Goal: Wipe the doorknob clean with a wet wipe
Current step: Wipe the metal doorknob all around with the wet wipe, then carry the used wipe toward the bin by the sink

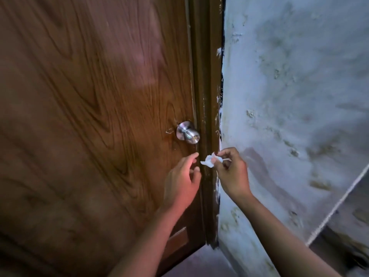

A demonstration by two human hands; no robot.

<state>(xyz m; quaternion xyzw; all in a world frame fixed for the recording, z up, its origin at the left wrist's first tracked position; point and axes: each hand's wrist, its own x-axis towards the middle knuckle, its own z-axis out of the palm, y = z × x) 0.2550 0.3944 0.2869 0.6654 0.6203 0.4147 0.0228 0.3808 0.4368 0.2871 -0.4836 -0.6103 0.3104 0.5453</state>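
Observation:
A round silver doorknob (188, 132) sticks out of a brown wood-grain door (89, 116), close to its right edge. Below the knob, my left hand (182, 180) is raised with fingers spread, holding nothing and not touching the knob. My right hand (231, 172) is just to its right, in front of the door frame, pinching a small crumpled white wet wipe (208, 161) between thumb and fingertips. The wipe hangs below and to the right of the knob, apart from it.
A dark brown door frame (207, 96) runs down beside the door. To the right is a stained, patchy white wall (289, 96). A thin pale line (337, 206) slants across the lower right of the wall. Dim floor (199, 264) shows at the bottom.

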